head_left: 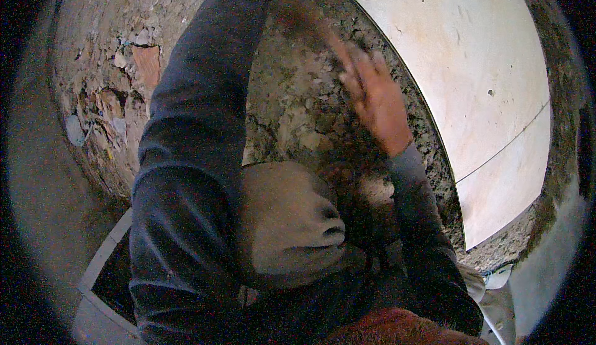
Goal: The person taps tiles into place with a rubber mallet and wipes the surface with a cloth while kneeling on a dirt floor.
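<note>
My left arm in a dark blue sleeve reaches far forward, and my left hand (301, 9) is a dark, reddish blur at the top of the view. Its fingers are smeared, so I cannot tell whether it holds anything. My right hand (380, 106) is over the loose soil (292, 90), beside the edge of the pale tiles (465, 78). Its fingers are stretched forward, slightly blurred, with nothing visible in them. The soil strip is brown and lumpy with small stones, and lies lower than the tiles or level with them; I cannot tell which.
Large pale tiles with thin joints run along the right. Rough ground with broken rubble and a reddish brick piece (147, 65) lies to the left. My light-coloured trouser knee (285, 214) is below, near the soil. A dark opening with a pale frame (102, 258) sits lower left.
</note>
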`<state>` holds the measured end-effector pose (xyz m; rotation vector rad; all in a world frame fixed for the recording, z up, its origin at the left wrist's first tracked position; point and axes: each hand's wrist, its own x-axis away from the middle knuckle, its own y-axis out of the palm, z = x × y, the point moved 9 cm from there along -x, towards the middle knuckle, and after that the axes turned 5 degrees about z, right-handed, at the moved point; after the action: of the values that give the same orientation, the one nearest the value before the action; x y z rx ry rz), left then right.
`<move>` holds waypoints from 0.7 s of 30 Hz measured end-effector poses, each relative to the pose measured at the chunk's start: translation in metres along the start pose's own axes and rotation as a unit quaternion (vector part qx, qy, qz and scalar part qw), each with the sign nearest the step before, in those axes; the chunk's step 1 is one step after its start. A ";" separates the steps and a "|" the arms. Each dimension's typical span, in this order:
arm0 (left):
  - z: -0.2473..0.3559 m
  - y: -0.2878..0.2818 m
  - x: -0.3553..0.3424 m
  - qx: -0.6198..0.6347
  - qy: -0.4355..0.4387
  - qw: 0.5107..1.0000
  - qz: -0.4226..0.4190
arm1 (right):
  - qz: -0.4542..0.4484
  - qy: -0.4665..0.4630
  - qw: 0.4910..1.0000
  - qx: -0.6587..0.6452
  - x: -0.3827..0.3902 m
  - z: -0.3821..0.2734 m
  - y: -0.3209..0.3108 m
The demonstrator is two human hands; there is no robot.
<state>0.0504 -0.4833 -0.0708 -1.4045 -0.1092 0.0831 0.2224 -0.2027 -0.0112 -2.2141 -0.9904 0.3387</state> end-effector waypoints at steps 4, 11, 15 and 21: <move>-0.004 0.006 -0.005 -0.008 -0.017 1.000 -0.008 | 0.055 0.058 0.996 0.024 0.007 0.006 0.013; 0.004 0.008 -0.006 -0.037 -0.017 0.999 -0.004 | 0.001 0.055 0.976 -0.209 0.040 0.003 -0.013; -0.002 0.004 0.010 -0.048 0.001 0.996 0.078 | 0.021 0.173 0.963 -0.207 0.057 0.029 -0.051; 0.037 0.003 0.062 -0.089 -0.045 0.956 0.277 | 0.134 0.313 0.882 -0.325 0.103 0.043 -0.109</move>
<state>0.1074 -0.4387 -0.0656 -1.5782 0.2106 0.6164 0.2110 -0.0544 0.0349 -2.7747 -0.4599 -0.6685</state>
